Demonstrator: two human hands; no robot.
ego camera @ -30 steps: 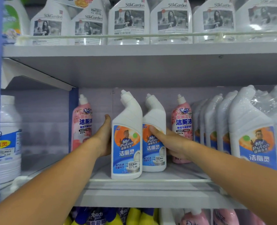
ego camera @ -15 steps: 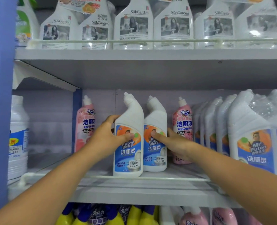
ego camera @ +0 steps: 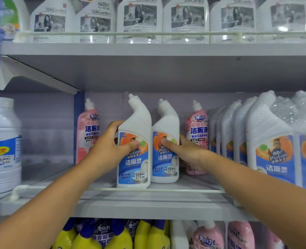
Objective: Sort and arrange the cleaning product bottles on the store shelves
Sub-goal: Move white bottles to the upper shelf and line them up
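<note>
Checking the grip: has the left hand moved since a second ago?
Yes. The left hand has closed round the front white bottle: its thumb, earlier at the bottle's left edge, now crosses the label rightward.

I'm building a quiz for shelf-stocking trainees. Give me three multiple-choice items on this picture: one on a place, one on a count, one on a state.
1. Where does the pink bottle on the left stand?
A. middle shelf
B. top shelf
C. floor

2. How many white Mr Puton bottles do the hands hold?
A. one
B. two
C. four

3. How is the front white bottle held?
A. lying flat
B. upright, gripped
C. upside down

Answers:
1 A, it stands behind the left hand on the middle shelf.
2 B, the right hand holds the second white bottle.
3 B, base on shelf, thumb across its label.
</note>
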